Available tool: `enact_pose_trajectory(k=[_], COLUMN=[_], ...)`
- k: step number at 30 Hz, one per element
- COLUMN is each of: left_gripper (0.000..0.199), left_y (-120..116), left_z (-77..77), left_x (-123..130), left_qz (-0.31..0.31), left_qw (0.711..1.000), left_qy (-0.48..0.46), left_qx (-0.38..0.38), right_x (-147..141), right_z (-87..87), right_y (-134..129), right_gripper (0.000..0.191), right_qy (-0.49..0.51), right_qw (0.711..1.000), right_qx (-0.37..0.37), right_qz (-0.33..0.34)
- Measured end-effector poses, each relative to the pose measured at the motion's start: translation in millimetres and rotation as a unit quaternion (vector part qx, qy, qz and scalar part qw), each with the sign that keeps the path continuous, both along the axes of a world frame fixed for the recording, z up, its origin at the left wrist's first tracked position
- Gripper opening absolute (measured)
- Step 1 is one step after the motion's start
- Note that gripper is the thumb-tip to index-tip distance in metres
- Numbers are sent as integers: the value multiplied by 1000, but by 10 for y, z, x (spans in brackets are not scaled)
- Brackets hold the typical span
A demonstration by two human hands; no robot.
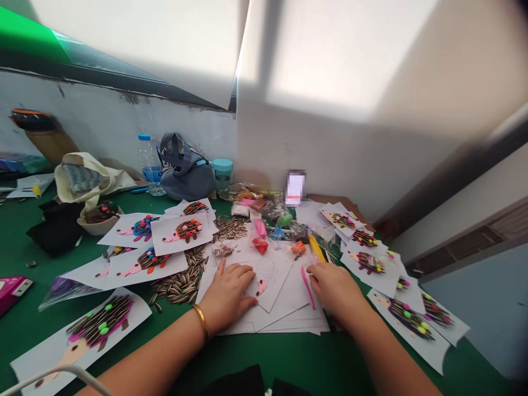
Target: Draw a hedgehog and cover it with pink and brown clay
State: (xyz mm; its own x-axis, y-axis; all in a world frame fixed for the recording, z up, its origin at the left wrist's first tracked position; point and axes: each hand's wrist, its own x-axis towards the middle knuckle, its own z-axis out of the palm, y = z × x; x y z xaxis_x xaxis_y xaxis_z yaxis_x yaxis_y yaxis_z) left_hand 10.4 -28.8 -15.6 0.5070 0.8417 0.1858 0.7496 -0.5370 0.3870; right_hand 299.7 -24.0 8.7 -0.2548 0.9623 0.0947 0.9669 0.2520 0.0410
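Hedgehog cards (184,234), striped seeds (179,283) off left. My left hand (228,289) flat at edge of sheet (277,290) with pink snout, fingers kinda spread. Then pink strip (307,287), my right hand (336,287) at its top, curled, can't tell if gripping.

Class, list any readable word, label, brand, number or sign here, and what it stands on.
Perhaps "36", faint, on the pale panel; any further mark is unclear.
Bottle label: too small to read.
Blue-grey bag: lettering too blurred.
Phone screen: pixelated, unreadable.
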Motion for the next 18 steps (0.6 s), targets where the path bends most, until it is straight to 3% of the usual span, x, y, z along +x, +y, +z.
enact_pose_trajectory(k=[5,12,16,18], left_gripper=[48,42,17,9], left_y=[-8,9,27,27], left_z=[18,4,53,106], left_x=[1,-4,-23,-36], left_qz=[8,4,15,60], left_qw=[1000,1000,995,984], left_qy=[-22,-23,-78,-135], left_qx=[-9,6,57,97], right_x=[-349,-1014,-1058,-1001], right_z=[154,-44,-20,47], right_y=[318,778,722,558], right_gripper=[13,20,12,7], right_qy=[57,75,122,191], right_qw=[996,992,984,972], right_qx=[40,84,102,91], right_qz=[62,65,76,104])
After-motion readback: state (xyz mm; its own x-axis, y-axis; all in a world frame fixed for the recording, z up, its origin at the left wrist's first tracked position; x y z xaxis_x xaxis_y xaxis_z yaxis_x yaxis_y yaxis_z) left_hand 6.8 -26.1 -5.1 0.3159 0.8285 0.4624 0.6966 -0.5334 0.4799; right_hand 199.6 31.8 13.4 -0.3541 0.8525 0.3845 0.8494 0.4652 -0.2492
